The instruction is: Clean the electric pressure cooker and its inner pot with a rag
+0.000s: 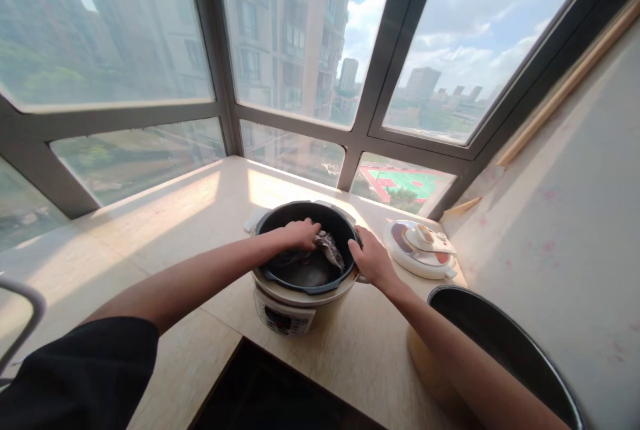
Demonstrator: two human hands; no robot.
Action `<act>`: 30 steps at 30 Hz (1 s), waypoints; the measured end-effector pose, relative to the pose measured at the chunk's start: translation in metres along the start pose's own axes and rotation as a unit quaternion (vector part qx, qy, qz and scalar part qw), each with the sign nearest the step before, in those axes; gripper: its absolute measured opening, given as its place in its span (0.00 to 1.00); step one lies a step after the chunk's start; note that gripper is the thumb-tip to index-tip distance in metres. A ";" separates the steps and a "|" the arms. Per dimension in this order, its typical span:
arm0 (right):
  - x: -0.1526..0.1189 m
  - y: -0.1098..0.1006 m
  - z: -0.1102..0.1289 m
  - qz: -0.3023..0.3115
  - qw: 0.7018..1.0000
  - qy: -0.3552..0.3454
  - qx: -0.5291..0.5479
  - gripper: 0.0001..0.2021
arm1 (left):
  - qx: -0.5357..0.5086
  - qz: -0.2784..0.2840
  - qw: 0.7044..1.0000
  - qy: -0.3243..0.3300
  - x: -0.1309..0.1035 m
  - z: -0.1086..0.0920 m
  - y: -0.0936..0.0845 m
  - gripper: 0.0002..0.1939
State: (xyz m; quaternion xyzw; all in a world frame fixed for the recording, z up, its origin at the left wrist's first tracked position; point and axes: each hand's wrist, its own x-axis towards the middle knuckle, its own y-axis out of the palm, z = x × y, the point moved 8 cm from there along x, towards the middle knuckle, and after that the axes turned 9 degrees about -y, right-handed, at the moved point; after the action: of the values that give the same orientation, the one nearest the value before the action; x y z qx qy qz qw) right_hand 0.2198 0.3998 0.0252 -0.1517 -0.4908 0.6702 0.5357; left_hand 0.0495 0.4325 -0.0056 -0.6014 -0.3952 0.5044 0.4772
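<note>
An electric pressure cooker (333, 310) with a white body and a front control panel stands upright on the counter, lid off. Its dark inner pot (313, 289) sits inside. My left hand (301, 235) reaches into this pot, closed on a crumpled grey cloth (329, 251) whose loose end hangs against the inside. At the cooker's right side, my right hand (371, 257) grips the pot's rim, thumb on the inner side and fingers outside. The fingertips of that hand are partly hidden.
The cooker's white lid (423, 251) lies right of it, near the wall. A large dark-lined pot (493, 333) stands at the right front, under my right forearm. A black glass cooktop (280, 393) is in front. Windows enclose the counter's back; a grey curved tube (35, 303) rises at left.
</note>
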 end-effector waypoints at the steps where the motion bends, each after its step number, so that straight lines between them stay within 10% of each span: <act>1: 0.000 0.000 0.000 0.000 1.000 0.004 0.000 0.25 | -0.003 0.011 1.000 0.003 0.004 -0.001 0.003 0.29; 14: -0.004 -0.005 0.000 -0.038 0.999 0.020 0.021 0.29 | 0.036 0.108 0.942 0.316 -0.048 -0.096 0.010 0.30; 24: -0.005 -0.006 0.000 -0.038 0.999 0.017 0.018 0.28 | -0.167 0.308 0.903 0.249 -0.077 -0.039 0.005 0.47; 30: -0.005 -0.005 0.000 -0.033 0.999 0.019 0.004 0.25 | -0.110 0.275 0.933 0.205 -0.076 -0.022 0.007 0.39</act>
State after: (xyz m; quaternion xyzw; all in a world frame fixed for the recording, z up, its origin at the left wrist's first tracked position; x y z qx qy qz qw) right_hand 0.2246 0.3955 0.0272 -0.1464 -0.4825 0.6508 0.5676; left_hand 0.0579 0.3543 0.0063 -0.8255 -0.1610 0.4347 0.3219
